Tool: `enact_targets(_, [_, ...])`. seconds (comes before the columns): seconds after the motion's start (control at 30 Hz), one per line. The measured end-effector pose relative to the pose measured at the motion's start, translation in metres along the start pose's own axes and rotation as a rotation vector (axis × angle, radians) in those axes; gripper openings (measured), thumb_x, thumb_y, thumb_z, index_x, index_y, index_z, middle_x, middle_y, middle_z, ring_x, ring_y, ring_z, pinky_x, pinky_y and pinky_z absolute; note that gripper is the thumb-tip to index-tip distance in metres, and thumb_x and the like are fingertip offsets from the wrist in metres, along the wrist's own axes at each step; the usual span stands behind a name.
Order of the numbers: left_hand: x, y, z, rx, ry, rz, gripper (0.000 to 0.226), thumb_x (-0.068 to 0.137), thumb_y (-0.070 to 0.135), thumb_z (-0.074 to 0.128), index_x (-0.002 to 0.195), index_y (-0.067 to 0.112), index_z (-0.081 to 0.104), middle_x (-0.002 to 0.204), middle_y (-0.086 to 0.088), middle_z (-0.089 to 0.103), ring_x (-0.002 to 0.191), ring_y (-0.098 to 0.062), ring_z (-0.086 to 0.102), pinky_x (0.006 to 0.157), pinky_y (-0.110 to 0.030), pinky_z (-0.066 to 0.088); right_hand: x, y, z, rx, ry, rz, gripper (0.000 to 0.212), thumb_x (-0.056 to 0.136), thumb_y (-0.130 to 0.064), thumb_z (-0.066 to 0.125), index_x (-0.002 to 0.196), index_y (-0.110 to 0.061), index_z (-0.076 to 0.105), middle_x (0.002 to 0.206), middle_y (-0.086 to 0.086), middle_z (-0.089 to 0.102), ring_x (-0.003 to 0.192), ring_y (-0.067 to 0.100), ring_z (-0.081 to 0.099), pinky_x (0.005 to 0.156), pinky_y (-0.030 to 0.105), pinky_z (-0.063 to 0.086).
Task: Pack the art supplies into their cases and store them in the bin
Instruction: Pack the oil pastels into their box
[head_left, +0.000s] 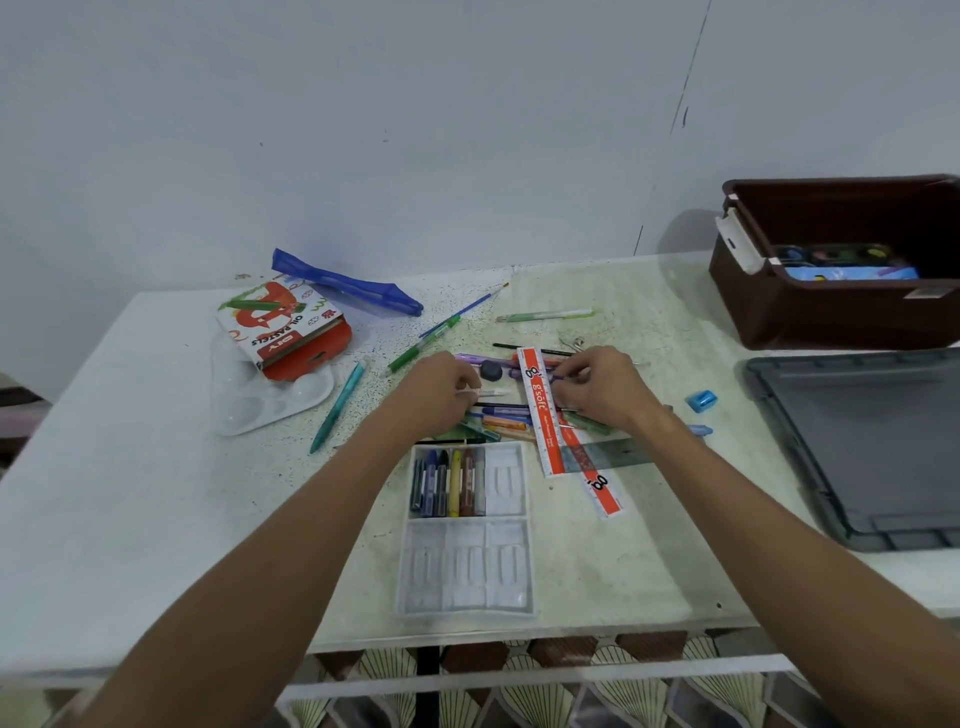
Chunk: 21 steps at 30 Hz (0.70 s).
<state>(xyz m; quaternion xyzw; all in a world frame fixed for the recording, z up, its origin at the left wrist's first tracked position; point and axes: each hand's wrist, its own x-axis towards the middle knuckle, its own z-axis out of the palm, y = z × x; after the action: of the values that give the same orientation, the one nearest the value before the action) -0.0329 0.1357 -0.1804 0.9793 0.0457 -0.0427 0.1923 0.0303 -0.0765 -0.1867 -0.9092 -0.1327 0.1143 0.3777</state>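
A clear plastic pastel tray lies near the table's front edge, with several oil pastels in its upper left slots. Behind it is a heap of loose pastels and pens. My left hand is curled over the heap's left side and pinches a small white stick. My right hand is over the heap's right side, fingers pinching a small blue or purple piece beside the orange ruler. The red oil pastel box lies at the back left. The brown bin stands at the back right.
A white paint palette sits under the box. A blue pouch, a teal pen, a green pen, a brush, a green marker, a blue sharpener and a grey bin lid lie around.
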Motion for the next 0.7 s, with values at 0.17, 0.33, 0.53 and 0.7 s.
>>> enact_targets(0.17, [-0.019, 0.003, -0.013, -0.112, 0.079, -0.005, 0.019, 0.090, 0.025, 0.062, 0.106, 0.017, 0.069, 0.095, 0.001, 0.061, 0.080, -0.012, 0.054, 0.070, -0.021, 0.038, -0.011, 0.001, -0.009, 0.116, 0.139, -0.019, 0.013, 0.085, -0.017, 0.069, 0.096, -0.013, 0.072, 0.093, 0.001, 0.071, 0.071, 0.000, 0.058, 0.057, 0.013, 0.039])
enact_targets(0.33, [-0.043, 0.010, -0.025, -0.180, 0.097, -0.028, 0.016, 0.088, 0.027, 0.063, 0.099, 0.017, 0.069, 0.087, 0.003, 0.066, 0.074, -0.008, 0.056, 0.059, -0.012, 0.037, -0.031, -0.014, -0.023, 0.237, 0.261, -0.059, 0.020, 0.086, -0.017, 0.067, 0.104, -0.012, 0.071, 0.097, 0.001, 0.072, 0.084, 0.008, 0.065, 0.067, 0.018, 0.049])
enact_targets(0.53, [-0.075, 0.022, -0.020, -0.479, -0.025, -0.202, 0.016, 0.081, 0.019, 0.071, 0.096, 0.012, 0.068, 0.072, -0.004, 0.072, 0.063, -0.017, 0.070, 0.065, -0.033, 0.061, -0.074, -0.036, -0.004, 0.303, -0.023, -0.060, 0.022, 0.088, -0.016, 0.066, 0.109, -0.012, 0.070, 0.087, 0.006, 0.073, 0.072, 0.014, 0.071, 0.071, 0.026, 0.059])
enact_targets(0.7, [-0.096, 0.033, -0.006, -0.667, -0.142, -0.272, 0.021, 0.081, 0.007, 0.073, 0.099, 0.001, 0.064, 0.068, -0.015, 0.070, 0.051, -0.017, 0.066, 0.058, -0.032, 0.060, -0.088, -0.033, 0.037, 0.277, -0.077, -0.006, 0.023, 0.082, -0.015, 0.074, 0.103, -0.004, 0.069, 0.076, 0.016, 0.072, 0.059, 0.022, 0.068, 0.067, 0.033, 0.057])
